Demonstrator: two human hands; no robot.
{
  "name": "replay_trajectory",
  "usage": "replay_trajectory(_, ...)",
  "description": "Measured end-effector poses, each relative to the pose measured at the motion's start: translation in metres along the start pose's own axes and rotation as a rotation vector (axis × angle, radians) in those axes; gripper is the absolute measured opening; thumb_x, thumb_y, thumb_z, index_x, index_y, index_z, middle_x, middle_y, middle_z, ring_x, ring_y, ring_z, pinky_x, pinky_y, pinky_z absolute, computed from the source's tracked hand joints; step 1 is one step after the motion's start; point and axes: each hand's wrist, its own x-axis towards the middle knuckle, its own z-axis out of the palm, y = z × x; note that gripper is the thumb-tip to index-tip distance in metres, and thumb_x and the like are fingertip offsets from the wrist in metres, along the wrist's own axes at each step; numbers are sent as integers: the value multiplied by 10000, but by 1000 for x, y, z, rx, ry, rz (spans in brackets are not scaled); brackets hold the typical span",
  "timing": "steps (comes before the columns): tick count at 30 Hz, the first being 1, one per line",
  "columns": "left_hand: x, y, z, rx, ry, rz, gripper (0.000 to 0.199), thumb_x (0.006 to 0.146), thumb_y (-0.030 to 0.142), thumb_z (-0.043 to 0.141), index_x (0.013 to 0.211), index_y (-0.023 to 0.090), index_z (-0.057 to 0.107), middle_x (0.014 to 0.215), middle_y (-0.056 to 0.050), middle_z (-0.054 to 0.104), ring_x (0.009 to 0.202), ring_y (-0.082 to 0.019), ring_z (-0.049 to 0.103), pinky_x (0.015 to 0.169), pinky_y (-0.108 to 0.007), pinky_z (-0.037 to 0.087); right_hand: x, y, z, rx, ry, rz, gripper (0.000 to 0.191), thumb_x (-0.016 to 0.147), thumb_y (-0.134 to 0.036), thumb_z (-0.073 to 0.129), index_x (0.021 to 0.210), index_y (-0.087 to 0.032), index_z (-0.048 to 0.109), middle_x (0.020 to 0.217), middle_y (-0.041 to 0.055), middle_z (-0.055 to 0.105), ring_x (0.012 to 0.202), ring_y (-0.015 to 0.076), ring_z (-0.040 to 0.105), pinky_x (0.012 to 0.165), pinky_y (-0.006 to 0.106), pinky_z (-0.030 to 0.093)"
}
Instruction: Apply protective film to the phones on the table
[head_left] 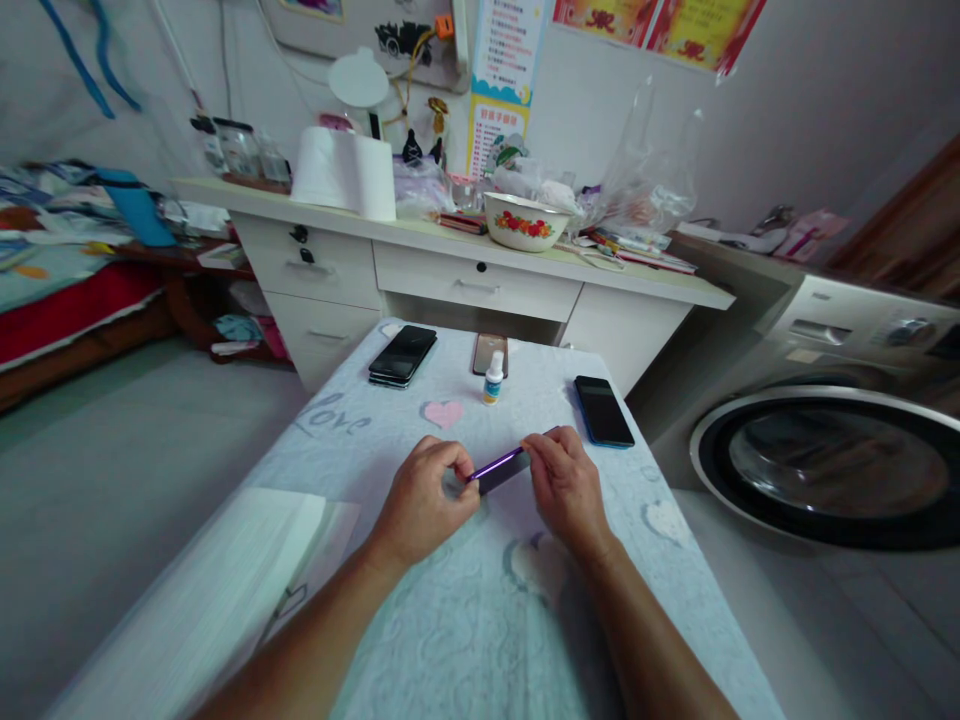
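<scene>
A dark phone with a shiny purple edge (498, 465) is held tilted over the middle of the cloth-covered table. My left hand (429, 497) pinches its left end between thumb and fingers. At the other end, my right hand (566, 487) grips it the same way, fingers closed. Just beyond the phone stands a small white spray bottle (493, 380) with a yellow and blue label. Behind the bottle lies a phone case or phone with a brown rim (490, 353). Stacked dark phones (403, 353) are at the far left, and another black phone (603, 410) lies on the right.
Along the table's left side lies a white paper or sheet stack (225, 580). A white desk (480, 285) with drawers stands past the far edge, carrying a flowered bowl (525, 222) and a paper roll (345, 170). To the right is a washing machine (825, 380).
</scene>
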Motion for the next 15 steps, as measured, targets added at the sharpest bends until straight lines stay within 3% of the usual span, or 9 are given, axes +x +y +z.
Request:
replay_trajectory(10, 1, 2, 1, -11, -5, 10, 118, 666, 95, 559, 658, 202, 510, 710, 20, 540, 748, -161, 540, 700, -278, 428, 6, 32, -8, -46, 95, 105, 240, 926, -273, 441, 1001, -207, 660, 855, 44, 514, 762, 150, 532, 722, 272, 444)
replay_trajectory(15, 0, 0, 3, -1, -7, 3, 113, 670, 102, 563, 668, 204, 515, 712, 22, 543, 752, -162, 544, 703, -277, 428, 8, 42, -8, 37, 149, 162, 230, 914, -282, 464, 971, -211, 675, 838, 39, 534, 778, 158, 551, 741, 281, 446)
